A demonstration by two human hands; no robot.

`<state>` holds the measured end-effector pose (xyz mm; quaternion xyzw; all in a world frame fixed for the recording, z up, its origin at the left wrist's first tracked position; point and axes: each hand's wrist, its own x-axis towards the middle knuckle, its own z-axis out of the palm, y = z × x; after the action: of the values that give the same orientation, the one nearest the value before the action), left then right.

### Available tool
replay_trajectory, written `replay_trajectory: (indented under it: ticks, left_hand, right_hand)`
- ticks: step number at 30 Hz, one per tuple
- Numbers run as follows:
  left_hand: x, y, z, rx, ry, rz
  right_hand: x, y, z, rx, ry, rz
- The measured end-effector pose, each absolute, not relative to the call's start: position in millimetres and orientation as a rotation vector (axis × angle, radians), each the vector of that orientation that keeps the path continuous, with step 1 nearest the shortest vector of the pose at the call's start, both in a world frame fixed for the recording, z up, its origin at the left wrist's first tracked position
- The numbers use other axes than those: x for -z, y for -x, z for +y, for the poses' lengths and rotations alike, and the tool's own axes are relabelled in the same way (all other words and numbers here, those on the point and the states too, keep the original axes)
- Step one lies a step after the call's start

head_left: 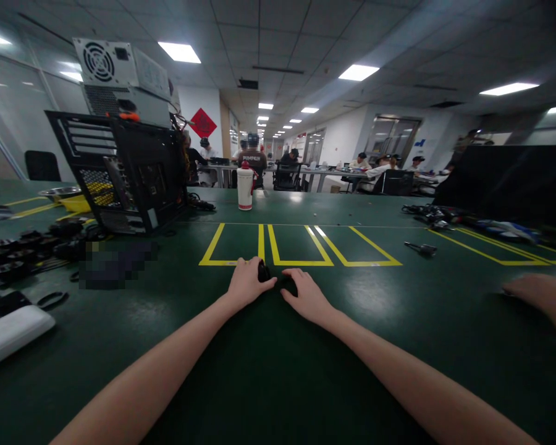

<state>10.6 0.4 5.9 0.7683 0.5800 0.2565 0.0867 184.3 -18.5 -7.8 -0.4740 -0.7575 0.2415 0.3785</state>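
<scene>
My left hand (pixel 249 281) rests low over the green table, its fingers curled around a small black object (pixel 262 271). Facing it, my right hand (pixel 307 295) curls around a second small dark piece (pixel 289 285). A narrow gap separates the two hands. Both pieces are mostly covered by fingers, so their kind cannot be made out, nor whether they are joined. Just beyond the hands, yellow tape (pixel 300 262) marks several outlines on the tabletop.
At left stand a black computer case (pixel 141 179) and a power supply (pixel 104 62). Black cables (pixel 23 253) and a white object (pixel 13 334) lie nearer. Behind the tape is a white tumbler (pixel 245 188). Another person's hand (pixel 537 296) is at right, near a small dark item (pixel 421 249).
</scene>
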Motion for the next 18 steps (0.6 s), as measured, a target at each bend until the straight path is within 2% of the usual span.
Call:
replay_trajectory:
  ticks: [5, 11, 18]
  left_hand:
    - [-20.9, 2.9, -48.2, -0.625, -2.534, 1.363]
    - [-42.0, 21.2, -145.4, -0.018, -2.855, 0.976]
    - [-56.5, 37.4, -192.3, 0.041, -3.049, 0.837]
  right_hand:
    - [-1.6, -181.8, -74.0, -0.689, 1.249, -2.033]
    - [-18.0, -167.8, -156.9, -1.097, 1.232, -2.161]
    - [-10.3, -130.7, -187.2, -1.453, 1.132, -2.1]
